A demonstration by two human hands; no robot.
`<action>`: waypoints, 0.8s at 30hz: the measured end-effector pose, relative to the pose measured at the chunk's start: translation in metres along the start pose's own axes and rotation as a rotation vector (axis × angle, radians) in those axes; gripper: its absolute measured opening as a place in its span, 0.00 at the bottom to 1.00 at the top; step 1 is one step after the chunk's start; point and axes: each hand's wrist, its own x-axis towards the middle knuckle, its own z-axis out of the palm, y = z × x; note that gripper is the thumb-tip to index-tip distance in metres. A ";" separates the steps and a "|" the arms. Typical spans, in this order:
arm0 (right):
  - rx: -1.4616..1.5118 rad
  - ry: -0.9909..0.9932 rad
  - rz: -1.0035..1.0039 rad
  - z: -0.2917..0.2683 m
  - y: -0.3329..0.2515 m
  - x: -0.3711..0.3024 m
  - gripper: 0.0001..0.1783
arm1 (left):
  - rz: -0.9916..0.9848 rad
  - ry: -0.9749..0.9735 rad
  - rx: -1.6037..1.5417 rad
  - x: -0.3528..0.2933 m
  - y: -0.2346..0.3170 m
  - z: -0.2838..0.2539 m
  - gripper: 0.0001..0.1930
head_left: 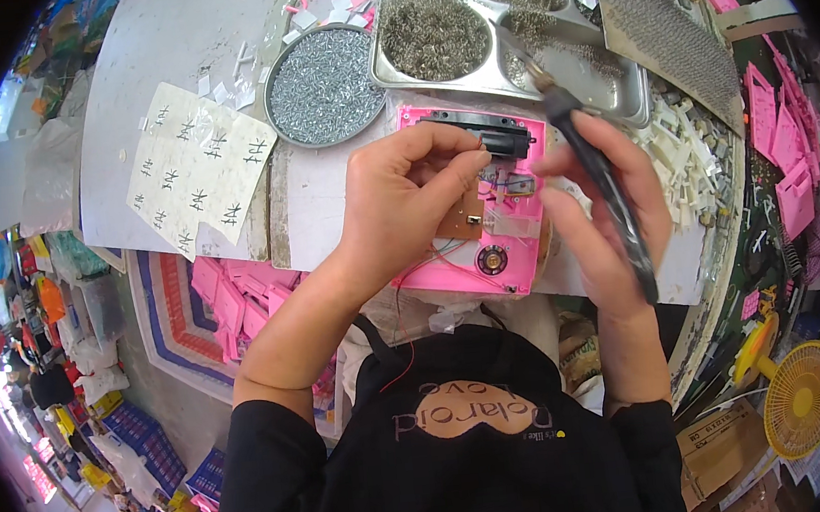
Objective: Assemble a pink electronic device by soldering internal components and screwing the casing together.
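Note:
A pink plastic housing (pixel 415 277) lies in front of me, with a brown circuit board (pixel 462 220), a round metal-centred part (pixel 491 261) and thin red wires in it. Across its far side sits a black moulded part (pixel 507 140). My left hand (pixel 409 183) reaches over the housing, thumb and forefinger pinched together at the black part; what lies between them is too small to make out. In my right hand (pixel 620 208) is a soldering iron (pixel 599 166), its black handle along the palm and its metal tip pointing away. The right fingertips hover beside the housing's right edge.
A round tray of small screws (pixel 325 86) and a metal tray of springs (pixel 435 44) stand behind the housing. Marked paper (pixel 198 172) lies left, white plastic pieces (pixel 689 154) right. Pink parts fill a crate (pixel 176 315) below the table edge. A yellow fan (pixel 801 397) stands lower right.

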 end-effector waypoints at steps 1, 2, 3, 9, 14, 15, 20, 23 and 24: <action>0.009 -0.014 0.004 0.005 0.002 0.009 0.30 | -0.006 -0.007 -0.007 0.000 0.001 0.000 0.06; 0.018 -0.028 0.012 0.010 0.005 0.017 0.31 | -0.009 -0.011 -0.004 0.000 0.002 -0.001 0.06; 0.027 -0.043 0.020 0.015 0.007 0.024 0.31 | -0.014 -0.016 -0.002 0.000 0.003 -0.001 0.06; 0.046 -0.072 0.074 0.031 0.009 0.035 0.32 | 0.061 -0.014 0.145 0.003 0.000 -0.008 0.06; -0.100 -0.112 -0.035 0.029 0.019 0.034 0.33 | 0.139 -0.015 0.329 0.005 -0.005 -0.013 0.07; -0.107 -0.075 -0.041 0.030 0.020 0.033 0.32 | 0.107 -0.025 0.332 0.005 -0.002 -0.013 0.08; -0.200 0.047 -0.108 0.033 0.023 0.032 0.29 | 0.134 0.007 0.300 0.005 -0.003 -0.015 0.07; -0.325 0.051 -0.230 0.034 0.024 0.029 0.28 | 0.198 0.012 0.348 0.006 -0.009 -0.015 0.06; -0.332 0.054 -0.213 0.033 0.024 0.026 0.27 | 0.159 0.004 0.351 0.006 -0.007 -0.015 0.06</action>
